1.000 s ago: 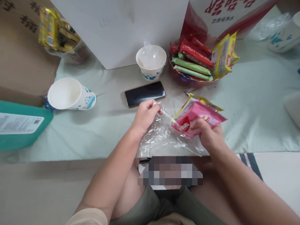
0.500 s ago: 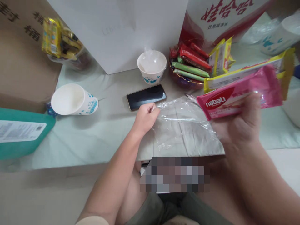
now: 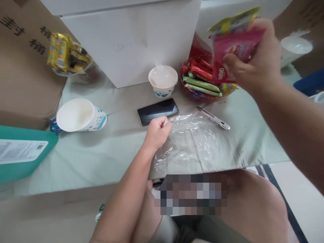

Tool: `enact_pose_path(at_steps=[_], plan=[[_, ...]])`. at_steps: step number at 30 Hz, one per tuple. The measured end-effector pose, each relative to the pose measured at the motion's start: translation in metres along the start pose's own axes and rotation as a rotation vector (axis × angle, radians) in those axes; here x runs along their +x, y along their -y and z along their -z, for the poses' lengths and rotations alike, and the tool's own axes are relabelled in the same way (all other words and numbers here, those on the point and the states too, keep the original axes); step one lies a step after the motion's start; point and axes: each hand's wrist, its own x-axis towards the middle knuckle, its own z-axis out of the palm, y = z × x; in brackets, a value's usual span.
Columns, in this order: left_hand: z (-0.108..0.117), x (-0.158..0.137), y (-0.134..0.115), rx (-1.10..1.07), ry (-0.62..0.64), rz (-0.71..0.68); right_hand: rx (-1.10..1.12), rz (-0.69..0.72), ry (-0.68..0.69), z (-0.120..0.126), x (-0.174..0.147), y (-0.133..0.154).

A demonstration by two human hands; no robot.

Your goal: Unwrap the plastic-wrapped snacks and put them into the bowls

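Note:
My left hand pinches the corner of a clear plastic bag that lies crumpled on the cloth-covered table. My right hand is raised over the snack bowl, closed on a pink wafer packet. Behind that packet a yellow snack packet shows, seemingly in the same grip; motion blurs both. Red and green wrapped bars fill the bowl. A utility knife rests beside the bag. Just beyond my left hand lies a black phone.
A paper bowl stands behind the phone. At the left a paper cup lies tipped, near a teal package and a tub of yellow snacks. White and brown boxes line the back. Another cup is far right.
My right hand has risen up and back with the packets, from above the table's right side to over the snack bowl. The utility knife is now uncovered. My left hand keeps the bag.

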Motion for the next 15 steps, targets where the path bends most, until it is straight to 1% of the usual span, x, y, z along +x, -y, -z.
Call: enact_pose_path(at_steps=[2,4,5,6,7,9,12,13,14,15], plan=[[0.002,0.0,-0.001,0.006,0.013,-0.005,-0.323,-0.023,0.125,-0.004,0.013,0.011],[0.003,-0.001,-0.002,0.015,0.019,-0.005,-0.552,-0.134,0.273,-0.009,0.022,0.013],[0.004,-0.001,-0.002,0.021,0.021,-0.003,-0.631,-0.174,0.345,-0.012,0.026,0.01],[0.004,-0.001,-0.003,0.028,0.021,-0.001,-0.683,-0.185,0.403,-0.014,0.029,0.006],[0.004,-0.001,-0.003,0.035,0.021,0.002,-0.704,-0.164,0.436,-0.016,0.032,0.001],[0.004,-0.001,-0.004,0.048,0.027,0.006,-0.657,-0.049,0.423,-0.017,0.036,-0.01],[0.003,-0.002,-0.004,0.049,0.042,0.005,-0.506,0.129,0.349,-0.013,0.04,-0.02],[0.002,-0.003,-0.004,0.043,0.046,0.003,-0.488,0.159,0.322,-0.011,0.041,-0.02],[0.002,-0.003,-0.004,0.037,0.048,0.0,-0.505,0.159,0.307,-0.01,0.041,-0.018],[0.002,-0.004,-0.004,0.032,0.05,-0.001,-0.553,0.125,0.304,-0.009,0.04,-0.014]])
